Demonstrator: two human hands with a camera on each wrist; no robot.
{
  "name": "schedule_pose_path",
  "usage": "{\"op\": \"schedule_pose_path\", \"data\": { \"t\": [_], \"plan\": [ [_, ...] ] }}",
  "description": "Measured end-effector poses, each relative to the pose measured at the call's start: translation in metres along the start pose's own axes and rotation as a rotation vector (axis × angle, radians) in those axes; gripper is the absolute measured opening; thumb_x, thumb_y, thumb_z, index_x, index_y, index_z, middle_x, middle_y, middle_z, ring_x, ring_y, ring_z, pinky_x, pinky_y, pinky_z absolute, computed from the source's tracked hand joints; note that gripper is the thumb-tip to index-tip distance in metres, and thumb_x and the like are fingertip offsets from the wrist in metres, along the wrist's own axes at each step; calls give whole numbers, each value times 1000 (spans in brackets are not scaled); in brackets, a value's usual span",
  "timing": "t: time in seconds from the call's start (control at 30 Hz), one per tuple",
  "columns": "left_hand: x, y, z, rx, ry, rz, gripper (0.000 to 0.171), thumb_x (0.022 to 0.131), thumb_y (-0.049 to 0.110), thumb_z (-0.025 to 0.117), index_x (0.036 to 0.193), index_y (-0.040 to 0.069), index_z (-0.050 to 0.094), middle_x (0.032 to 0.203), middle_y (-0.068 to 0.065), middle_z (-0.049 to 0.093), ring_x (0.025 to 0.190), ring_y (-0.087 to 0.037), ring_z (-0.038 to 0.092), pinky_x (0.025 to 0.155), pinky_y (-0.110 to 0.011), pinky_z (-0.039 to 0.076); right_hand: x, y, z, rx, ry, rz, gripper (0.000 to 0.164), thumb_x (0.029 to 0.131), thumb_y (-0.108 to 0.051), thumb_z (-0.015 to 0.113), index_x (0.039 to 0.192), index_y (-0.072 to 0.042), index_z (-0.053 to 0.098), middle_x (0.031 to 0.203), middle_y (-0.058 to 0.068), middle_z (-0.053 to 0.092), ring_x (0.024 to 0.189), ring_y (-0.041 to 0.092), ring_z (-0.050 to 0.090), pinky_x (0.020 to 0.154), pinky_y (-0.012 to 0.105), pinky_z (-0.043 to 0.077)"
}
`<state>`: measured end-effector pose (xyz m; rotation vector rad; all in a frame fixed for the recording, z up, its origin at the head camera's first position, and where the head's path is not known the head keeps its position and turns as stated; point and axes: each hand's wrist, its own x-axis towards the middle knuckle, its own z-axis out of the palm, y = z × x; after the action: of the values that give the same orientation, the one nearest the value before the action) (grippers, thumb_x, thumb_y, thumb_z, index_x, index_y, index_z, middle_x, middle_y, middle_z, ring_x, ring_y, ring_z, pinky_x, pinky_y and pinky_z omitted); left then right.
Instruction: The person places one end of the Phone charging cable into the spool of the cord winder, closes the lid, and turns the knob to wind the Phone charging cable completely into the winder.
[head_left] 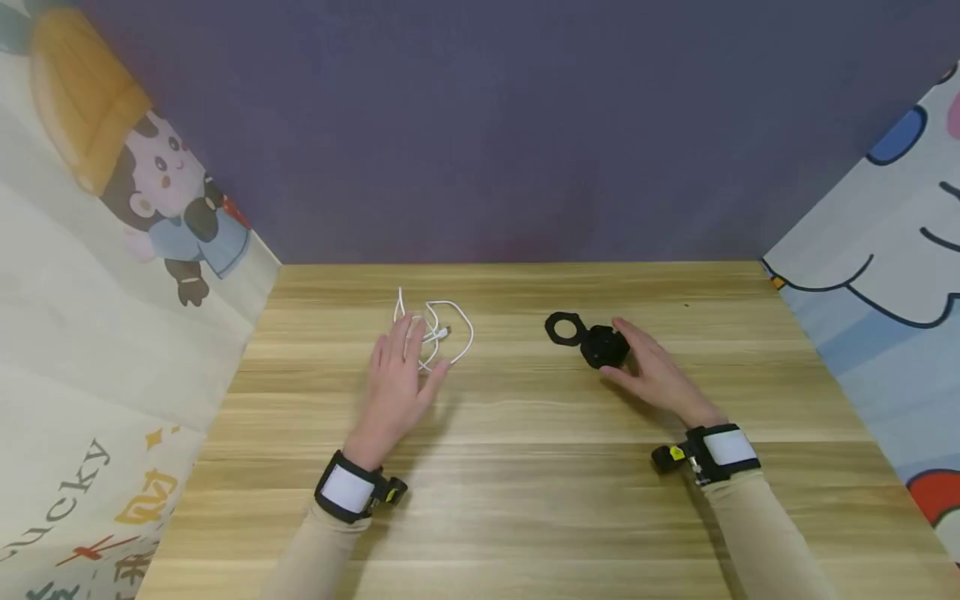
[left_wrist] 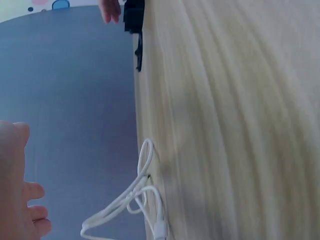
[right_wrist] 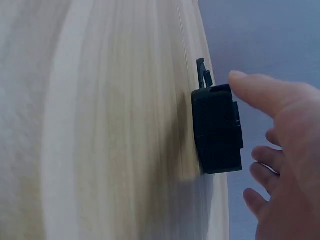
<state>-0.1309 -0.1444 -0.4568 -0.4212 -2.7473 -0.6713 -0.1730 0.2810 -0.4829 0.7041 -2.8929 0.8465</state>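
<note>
A thin white cable (head_left: pixel 472 329) lies in loose loops on the left side of the wooden table, its plug (head_left: pixel 443 332) showing. My left hand (head_left: pixel 396 390) is over the near left part of it, palm down with fingers stretched out, hiding some loops. To the right sits a small black many-sided case (head_left: pixel 603 348) with a flat ring-shaped flap (head_left: pixel 553 334) folded out to its left. Around the case's right side hovers my right hand (head_left: pixel 654 372), thumb and fingers spread. In the right wrist view, the thumb tip is close by the case (right_wrist: pixel 216 131), while the other fingers are bent loosely beyond it.
The wooden table (head_left: pixel 480 500) ends at a dark blue-grey wall (head_left: pixel 480 133). Cartoon-printed cloths hang at the left (head_left: pixel 82 333) and right (head_left: pixel 892 292). A tiny dark speck (head_left: pixel 686 305) lies on the table at the far right. Each wrist wears a strapped camera.
</note>
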Motion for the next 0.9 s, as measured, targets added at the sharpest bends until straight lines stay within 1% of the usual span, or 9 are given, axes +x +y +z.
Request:
{"op": "schedule_pose_path", "data": {
  "t": [0.13,0.23,0.4,0.53,0.7,0.8,0.9],
  "plan": [
    [-2,7,6,22,-35,34,74,105,46,54,160,3,31,168,-22,22,156,-38,20,127,-57,14,5,4,2,19,-22,-12,88,93,-23,78,157,10,27,161,35,29,146,55,29,117,69,27],
    [-3,12,10,35,-65,78,74,104,45,54,160,2,32,167,-22,24,156,-38,21,127,-57,15,9,7,2,41,-56,4,88,93,-22,77,158,8,26,162,34,27,147,54,28,118,69,25],
    [-5,20,15,71,-127,150,73,105,50,47,159,2,34,169,-19,23,154,-36,26,126,-57,20,13,11,2,57,-109,37,91,94,-25,77,161,4,22,164,32,24,149,53,25,119,69,23],
    [-7,23,19,89,-173,167,73,106,54,44,160,5,33,170,-17,21,155,-34,25,125,-58,22,16,12,2,64,-134,49,90,94,-24,75,161,4,21,164,33,23,149,54,23,119,70,22],
    [-9,27,22,98,-198,207,73,106,54,46,160,5,34,167,-18,27,154,-34,28,124,-57,25,18,13,3,76,-148,50,89,94,-23,75,160,6,22,163,34,23,148,56,23,119,71,21],
    [-11,29,25,79,-221,234,72,106,53,46,159,4,35,166,-20,30,153,-35,30,123,-58,27,20,16,4,75,-157,53,89,94,-24,75,160,5,23,163,34,23,148,55,23,119,71,21],
    [-14,31,27,61,-262,238,72,107,52,46,159,5,35,166,-21,28,154,-35,28,123,-58,27,21,17,5,74,-160,58,89,94,-25,76,160,4,24,163,33,25,147,55,25,118,71,22]
  ]
}}
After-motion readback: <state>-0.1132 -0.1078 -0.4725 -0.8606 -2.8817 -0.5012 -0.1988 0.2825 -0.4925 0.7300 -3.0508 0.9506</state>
